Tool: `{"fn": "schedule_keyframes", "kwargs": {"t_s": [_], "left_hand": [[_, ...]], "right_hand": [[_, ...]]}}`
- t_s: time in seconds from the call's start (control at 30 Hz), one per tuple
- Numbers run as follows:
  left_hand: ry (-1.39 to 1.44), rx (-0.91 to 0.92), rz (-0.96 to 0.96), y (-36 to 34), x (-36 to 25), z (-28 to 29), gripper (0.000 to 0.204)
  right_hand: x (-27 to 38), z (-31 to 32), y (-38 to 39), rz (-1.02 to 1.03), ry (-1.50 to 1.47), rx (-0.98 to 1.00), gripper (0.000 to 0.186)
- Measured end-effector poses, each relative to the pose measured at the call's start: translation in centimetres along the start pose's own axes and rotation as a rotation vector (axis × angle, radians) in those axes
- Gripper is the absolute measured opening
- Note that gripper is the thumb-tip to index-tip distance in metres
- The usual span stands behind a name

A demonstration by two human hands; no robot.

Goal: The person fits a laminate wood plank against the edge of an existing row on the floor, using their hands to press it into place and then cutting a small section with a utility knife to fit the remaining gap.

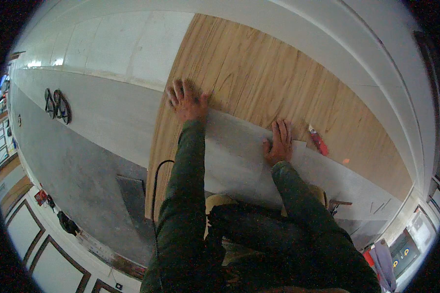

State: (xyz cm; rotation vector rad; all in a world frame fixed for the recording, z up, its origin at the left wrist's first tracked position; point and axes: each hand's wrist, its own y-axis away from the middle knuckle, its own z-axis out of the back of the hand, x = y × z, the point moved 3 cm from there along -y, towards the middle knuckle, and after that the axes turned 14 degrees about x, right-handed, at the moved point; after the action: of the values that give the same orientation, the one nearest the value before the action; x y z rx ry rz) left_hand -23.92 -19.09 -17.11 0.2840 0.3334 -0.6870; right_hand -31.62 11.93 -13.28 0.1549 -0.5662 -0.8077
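My left hand (188, 101) lies with spread fingers on wood-grain flooring (259, 68), close to where it meets a pale grey surface (237, 156). Further right, my right hand (279, 141) rests flat across the same border, fingertips on the wood grain and palm over the grey. Neither hand grips anything. Just right of my right hand lies a red utility knife (319, 142) with a pale tip. A small orange piece (346, 160) sits beyond it. Along my left forearm a narrow wood-grain strip (154, 161) runs toward me, crossed by a black cable (156, 185).
Black sandals (58, 106) stand on the grey floor to the left. A dark flat piece (131, 193) lies beside the wood-grain strip. Near my right knee is a small tool (338, 204), hard to make out. White walls (391, 63) border the flooring.
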Motion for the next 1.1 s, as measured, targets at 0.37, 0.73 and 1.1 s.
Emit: {"fn": "schedule_keyframes", "kwargs": {"t_s": [0.37, 0.73, 1.1], "left_hand": [[-0.153, 0.221, 0.24, 5.3, 1.5, 4.2, 0.115], [-0.114, 0.338, 0.298, 4.3, 1.2, 3.8, 0.124], [-0.09, 0.443, 0.347, 4.8, 1.0, 4.7, 0.126]], "right_hand": [[-0.7, -0.6, -0.2, 0.067, 0.03, -0.078, 0.061], [-0.2, 0.1, -1.2, 0.079, -0.052, -0.092, 0.064], [11.3, 3.5, -22.2, 0.47, 0.232, 0.039, 0.059]]}}
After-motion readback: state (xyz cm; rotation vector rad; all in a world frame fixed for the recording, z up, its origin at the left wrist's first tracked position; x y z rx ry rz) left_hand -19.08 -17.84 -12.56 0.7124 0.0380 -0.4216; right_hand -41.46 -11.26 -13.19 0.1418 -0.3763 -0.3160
